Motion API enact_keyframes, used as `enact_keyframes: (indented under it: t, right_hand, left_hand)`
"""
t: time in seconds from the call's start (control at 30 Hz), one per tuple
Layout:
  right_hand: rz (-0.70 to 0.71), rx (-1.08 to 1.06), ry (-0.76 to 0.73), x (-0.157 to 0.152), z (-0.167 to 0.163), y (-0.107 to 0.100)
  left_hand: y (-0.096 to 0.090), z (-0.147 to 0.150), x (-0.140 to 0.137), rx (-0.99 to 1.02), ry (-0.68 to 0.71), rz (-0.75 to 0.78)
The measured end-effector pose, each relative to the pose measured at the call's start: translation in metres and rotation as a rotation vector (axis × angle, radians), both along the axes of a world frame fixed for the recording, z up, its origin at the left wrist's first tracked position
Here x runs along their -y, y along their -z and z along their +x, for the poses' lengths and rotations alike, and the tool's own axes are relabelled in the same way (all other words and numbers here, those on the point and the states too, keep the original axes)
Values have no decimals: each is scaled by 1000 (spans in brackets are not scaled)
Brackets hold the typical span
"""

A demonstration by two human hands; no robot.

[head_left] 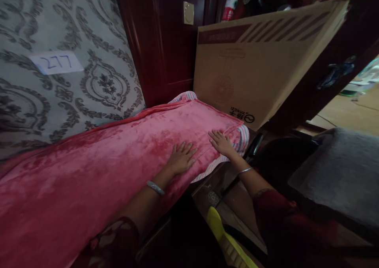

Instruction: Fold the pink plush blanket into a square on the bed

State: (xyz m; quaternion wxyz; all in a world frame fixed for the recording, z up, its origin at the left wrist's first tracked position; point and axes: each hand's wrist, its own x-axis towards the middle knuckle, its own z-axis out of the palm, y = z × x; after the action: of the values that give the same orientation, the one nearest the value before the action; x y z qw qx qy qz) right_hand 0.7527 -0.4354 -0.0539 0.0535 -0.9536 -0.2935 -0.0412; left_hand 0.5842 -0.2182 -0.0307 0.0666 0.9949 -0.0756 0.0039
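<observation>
A pink plush blanket (124, 157) is spread over a long, low surface along the wall. My left hand (181, 157) lies flat on it with the fingers spread. Near the blanket's right end, my right hand (221, 142) also rests flat, fingers stretched out, close to the front edge. Beneath the blanket, a striped cloth (243, 138) shows at the right corner and along the front edge. A bracelet circles each wrist.
A large cardboard box (233, 70) stands at the blanket's far end, with a bottle (231, 3) behind its top. Patterned wallpaper (103, 82) bears a paper marked 277 (57, 62). At right is a grey cushioned seat (340, 173); a yellow slipper (225, 240) is below.
</observation>
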Motion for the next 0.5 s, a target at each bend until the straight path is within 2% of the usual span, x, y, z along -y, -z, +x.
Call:
enact_keyframes:
  t: [0.13, 0.2, 0.27, 0.33, 0.4, 0.47, 0.5]
  right_hand:
    - [-67, -2, 34, -12, -2, -17]
    - [-53, 46, 17, -32, -8, -29]
    - [6, 100, -66, -61, -23, -39]
    - [63, 116, -165, -94, -45, -41]
    - [84, 95, -256, -122, -69, -35]
    - [69, 62, -331, -140, -89, -23]
    - [54, 48, -353, -144, -97, -16]
  left_hand:
    - [-3, -2, -2, -40, 73, -116]
    - [-11, -2, -9, -49, 159, -233]
    - [-23, -3, -24, -2, 181, -327]
    - [-36, -7, -46, 89, 72, -315]
    - [-43, -17, -73, 155, -134, -200]
    - [-40, -32, -97, 127, -314, -73]
    - [-35, -41, -107, 99, -361, -26]
